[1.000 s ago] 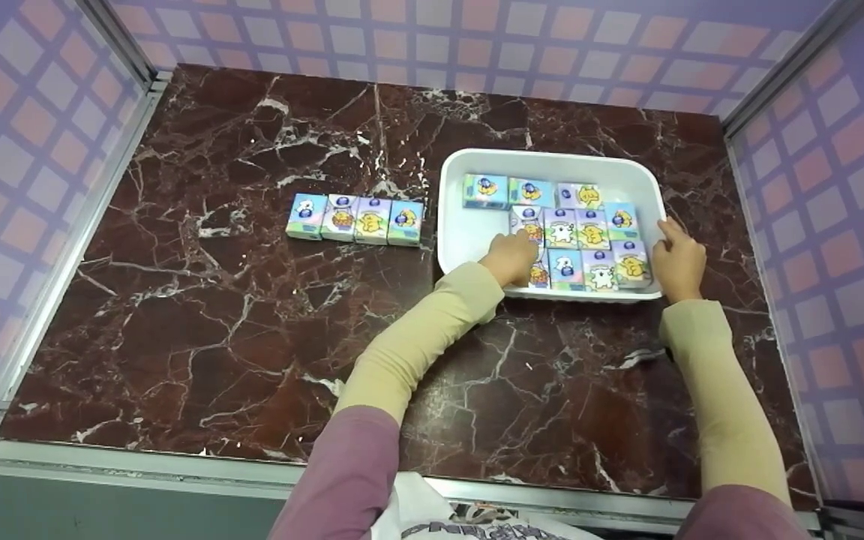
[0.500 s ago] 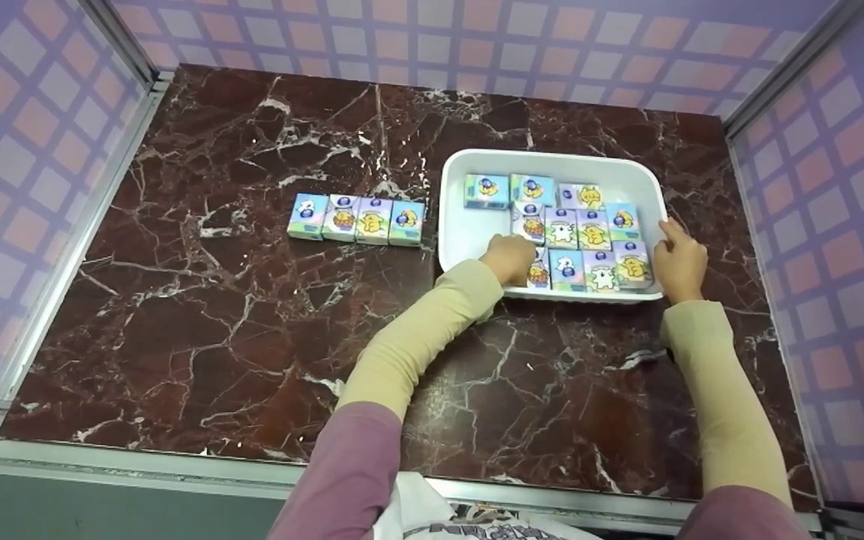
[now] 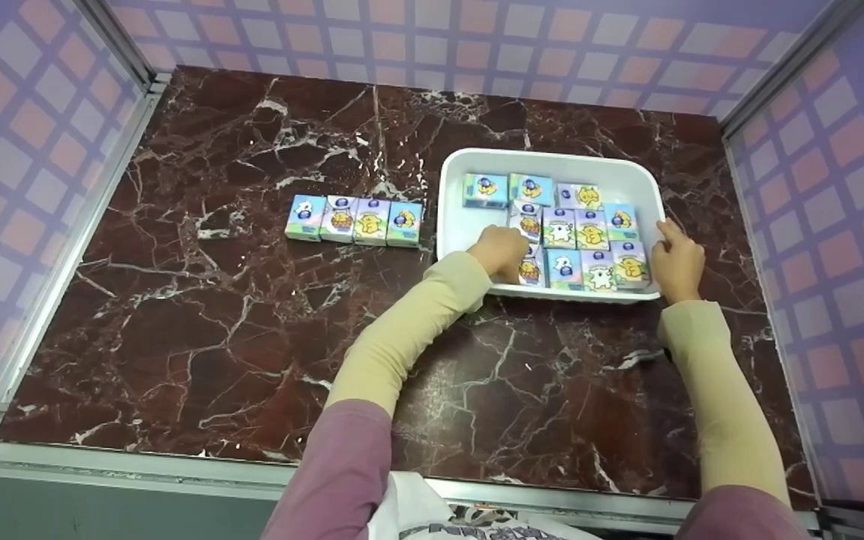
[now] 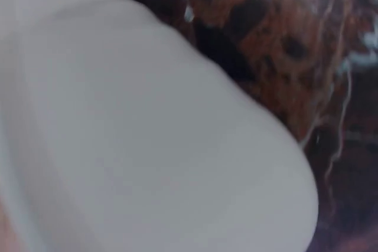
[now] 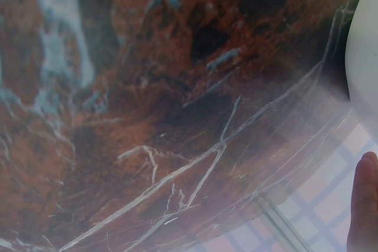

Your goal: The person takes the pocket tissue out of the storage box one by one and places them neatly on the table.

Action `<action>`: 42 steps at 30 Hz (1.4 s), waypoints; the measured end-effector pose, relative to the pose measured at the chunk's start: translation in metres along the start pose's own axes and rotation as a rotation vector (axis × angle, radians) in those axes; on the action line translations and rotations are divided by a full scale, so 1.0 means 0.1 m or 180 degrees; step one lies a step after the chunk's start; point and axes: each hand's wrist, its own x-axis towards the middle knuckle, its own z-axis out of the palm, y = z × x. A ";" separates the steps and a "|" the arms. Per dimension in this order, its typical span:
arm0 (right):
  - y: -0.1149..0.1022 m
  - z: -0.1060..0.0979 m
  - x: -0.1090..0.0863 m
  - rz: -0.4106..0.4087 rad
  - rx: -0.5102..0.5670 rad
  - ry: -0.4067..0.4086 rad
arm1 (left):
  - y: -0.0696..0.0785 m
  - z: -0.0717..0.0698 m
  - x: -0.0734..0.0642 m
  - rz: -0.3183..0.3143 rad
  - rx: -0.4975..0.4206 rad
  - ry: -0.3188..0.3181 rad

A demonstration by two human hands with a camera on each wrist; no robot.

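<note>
A white plastic tray [image 3: 552, 159] on the marble-patterned table holds several small cartoon-printed packs [image 3: 592, 229] in blue, lilac and white. Inside its front left part, my left hand [image 3: 498, 251] touches the left side of the front packs, by a white pack [image 3: 530, 271] with a yellow figure. Its fingertips are hidden beneath the hand in the head view. My right hand [image 3: 678, 262] holds the tray's right rim. The left wrist view shows mostly the tray's blurred outer wall [image 4: 159, 134]. One fingertip [image 5: 365, 199] and a bit of the tray [image 5: 363, 51] appear in the right wrist view.
Left of the tray, a row of several similar packs [image 3: 354, 220] lies side by side on the dark red marbled table [image 3: 252, 322]. Checked purple panels [image 3: 432, 45] wall in the back and sides. A metal edge [image 3: 139, 465] runs along the front.
My left hand has shifted slightly left and away from the packs, so more of the two leftmost packs shows. My right hand stays on the rim.
</note>
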 end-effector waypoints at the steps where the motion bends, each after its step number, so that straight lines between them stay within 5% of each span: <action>1: 0.00 0.00 0.00 0.0007 0.0008 -0.0006 | -0.02 -0.02 -0.02 -0.0001 0.0008 -0.0007; 11: 0.02 -0.01 -0.01 0.0067 -0.0004 -0.0032 | -0.26 -0.15 -0.18 0.0021 0.0000 0.0088; 23: 0.01 0.00 0.00 0.0039 0.0051 0.0019 | -0.57 -0.23 -0.42 0.0198 -0.0069 0.0532; 42: 0.00 0.00 -0.01 0.0010 0.0047 0.0026 | -1.18 -0.25 -0.96 0.0136 -0.0305 0.1280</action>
